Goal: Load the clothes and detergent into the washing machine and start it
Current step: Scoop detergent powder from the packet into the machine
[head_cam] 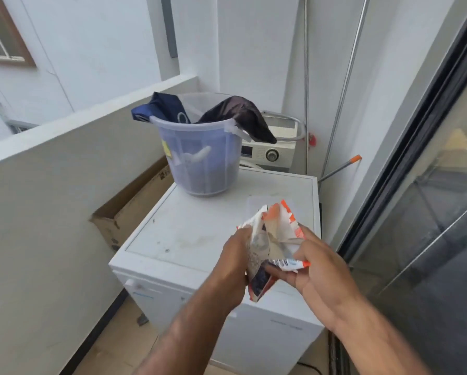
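both hands, left hand [233, 255] and right hand [319, 269], grip a crumpled detergent packet [274, 244] above a white appliance [189, 239]; a bucket [200, 155] of clothes [240, 112] stands on it.

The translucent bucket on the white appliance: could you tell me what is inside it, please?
The bucket holds a navy garment and a dark garment, both draped over its rim. Through the wall, bluish cloth shows lower down; individual items cannot be told apart.

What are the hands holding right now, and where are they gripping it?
Both hold the detergent packet: the left hand grips its left side, the right hand its right edge, near the opened top.
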